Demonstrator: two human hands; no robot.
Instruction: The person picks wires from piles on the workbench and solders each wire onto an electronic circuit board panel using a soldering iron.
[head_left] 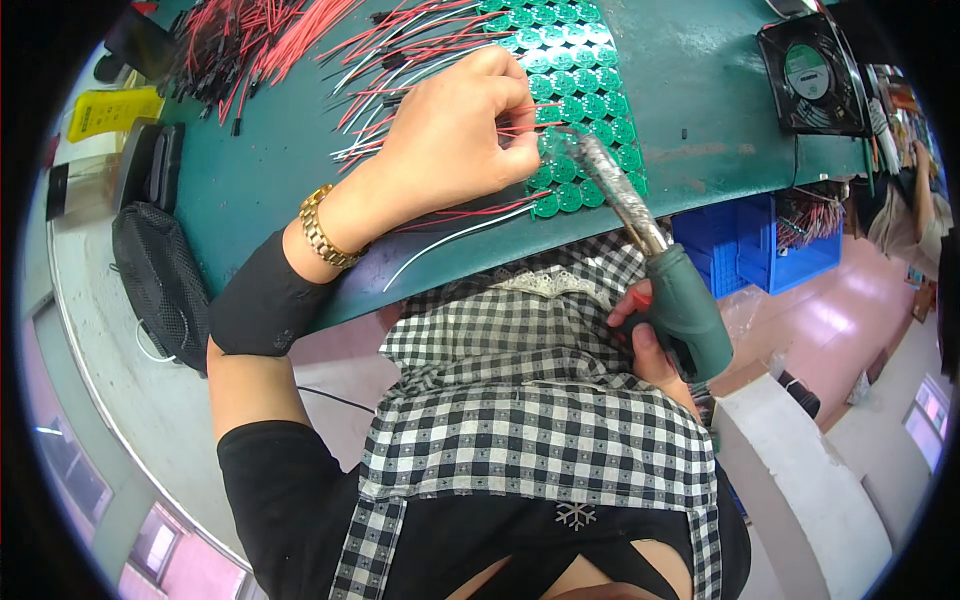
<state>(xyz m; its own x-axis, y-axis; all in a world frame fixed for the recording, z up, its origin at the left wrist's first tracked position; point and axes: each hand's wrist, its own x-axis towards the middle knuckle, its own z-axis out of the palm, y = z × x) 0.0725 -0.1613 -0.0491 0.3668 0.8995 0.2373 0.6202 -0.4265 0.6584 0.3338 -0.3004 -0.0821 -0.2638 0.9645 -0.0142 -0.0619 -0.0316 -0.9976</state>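
Observation:
My left hand (455,125) is closed in a pinch on a thin red wire (540,127), whose end reaches over a panel of round green circuit boards (575,80). Rows of red, white and black wires run from the panel's left side, partly hidden under this hand. My right hand (650,345) is wrapped round the green handle of a soldering gun (690,310). Its long metal barrel slants up and left, with the tip close to the wire's end at the boards. Whether tip and wire touch, I cannot tell.
On the green tabletop (700,60), a heap of red wires (240,40) lies at the far left and a black fan (808,75) stands at the far right. Blue bins (800,265) sit beyond the right edge. A black mesh pouch (160,280) rests at the left.

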